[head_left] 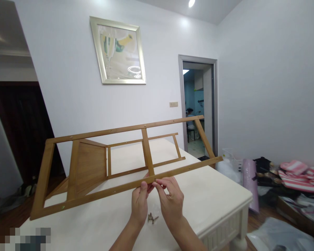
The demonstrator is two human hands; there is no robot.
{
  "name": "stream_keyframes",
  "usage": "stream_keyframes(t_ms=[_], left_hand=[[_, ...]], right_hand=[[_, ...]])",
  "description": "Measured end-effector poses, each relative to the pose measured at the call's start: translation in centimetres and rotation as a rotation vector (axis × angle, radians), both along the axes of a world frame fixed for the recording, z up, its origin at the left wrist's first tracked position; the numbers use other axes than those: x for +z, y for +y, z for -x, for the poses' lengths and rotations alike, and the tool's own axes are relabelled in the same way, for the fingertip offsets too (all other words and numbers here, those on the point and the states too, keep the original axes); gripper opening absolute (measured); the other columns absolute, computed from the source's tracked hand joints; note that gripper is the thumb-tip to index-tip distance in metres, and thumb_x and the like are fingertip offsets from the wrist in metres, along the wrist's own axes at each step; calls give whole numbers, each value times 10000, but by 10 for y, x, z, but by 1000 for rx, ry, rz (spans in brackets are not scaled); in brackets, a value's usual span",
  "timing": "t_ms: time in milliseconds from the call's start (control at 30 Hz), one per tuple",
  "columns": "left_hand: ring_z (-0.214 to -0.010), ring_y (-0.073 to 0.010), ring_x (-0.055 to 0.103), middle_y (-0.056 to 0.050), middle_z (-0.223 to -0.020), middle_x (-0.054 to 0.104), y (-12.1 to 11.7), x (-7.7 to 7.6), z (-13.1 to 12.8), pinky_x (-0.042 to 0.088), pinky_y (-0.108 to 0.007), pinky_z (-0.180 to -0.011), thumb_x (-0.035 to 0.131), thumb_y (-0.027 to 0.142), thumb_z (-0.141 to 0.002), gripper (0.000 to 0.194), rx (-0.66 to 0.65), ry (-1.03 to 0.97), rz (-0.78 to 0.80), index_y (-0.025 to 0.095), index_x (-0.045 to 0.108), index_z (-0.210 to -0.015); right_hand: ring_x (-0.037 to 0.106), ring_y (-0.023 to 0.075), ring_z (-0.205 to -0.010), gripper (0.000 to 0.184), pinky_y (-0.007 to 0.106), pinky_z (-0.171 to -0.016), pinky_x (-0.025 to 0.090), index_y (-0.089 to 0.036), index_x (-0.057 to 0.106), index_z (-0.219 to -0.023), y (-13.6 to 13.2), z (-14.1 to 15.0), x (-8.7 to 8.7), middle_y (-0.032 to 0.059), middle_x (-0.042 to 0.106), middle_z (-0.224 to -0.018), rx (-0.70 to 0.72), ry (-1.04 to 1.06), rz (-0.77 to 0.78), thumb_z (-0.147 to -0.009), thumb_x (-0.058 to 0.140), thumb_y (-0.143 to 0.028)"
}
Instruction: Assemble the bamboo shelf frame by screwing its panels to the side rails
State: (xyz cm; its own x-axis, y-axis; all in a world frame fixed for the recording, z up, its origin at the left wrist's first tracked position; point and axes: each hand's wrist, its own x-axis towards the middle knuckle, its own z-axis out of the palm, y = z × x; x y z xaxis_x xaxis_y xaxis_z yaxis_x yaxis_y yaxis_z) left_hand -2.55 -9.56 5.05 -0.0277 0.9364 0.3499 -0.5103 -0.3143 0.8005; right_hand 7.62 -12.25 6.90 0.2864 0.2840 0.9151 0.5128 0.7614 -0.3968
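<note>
A brown wooden frame [102, 194] with cross slats stands tilted on the white table. My left hand [139, 205] is closed round its near rail, thumb on top, close to the middle slat [147, 150]. Just right of it, my right hand [172, 198] pinches a small dark screw [155, 180] at a hole in that same rail; the fingertips cover most of it. Several brass-coloured screws [152, 218] lie on the tabletop below my hands, beside what looks like a clear bag. Behind, a solid wooden panel [91, 167] joins a second slatted frame [166, 162].
The white table [219, 188] has a corner edge at the right. Beyond it are a purple roll [248, 181], striped cloth [300, 179], boxes and plastic sheeting [279, 233] on the floor. A person sits beyond the doorway [181, 87]. A framed picture [143, 71] hangs on the wall.
</note>
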Motion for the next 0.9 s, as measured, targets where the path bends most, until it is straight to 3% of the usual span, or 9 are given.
stream_keyframes(t_ms=[567, 900], left_hand=[[-1021, -305, 654, -174, -1035, 714, -1, 1, 0, 504, -440, -930, 636, 544, -770, 625, -11, 14, 18, 70, 632, -1179], [-1026, -311, 651, -188, -1071, 701, -3, 3, 0, 505, -429, -931, 639, 553, -762, 597, 0, 39, -8, 66, 676, -1105]], right_hand=[[571, 160, -682, 92, 310, -628, 507, -196, 633, -803, -2, -4, 11, 22, 617, -700, -109, -160, 83, -848, 583, -133], [615, 155, -671, 197, 305, -624, 545, -199, 626, -1032, -6, -6, 8, 30, 657, -769, -66, -104, 59, -840, 597, -169]])
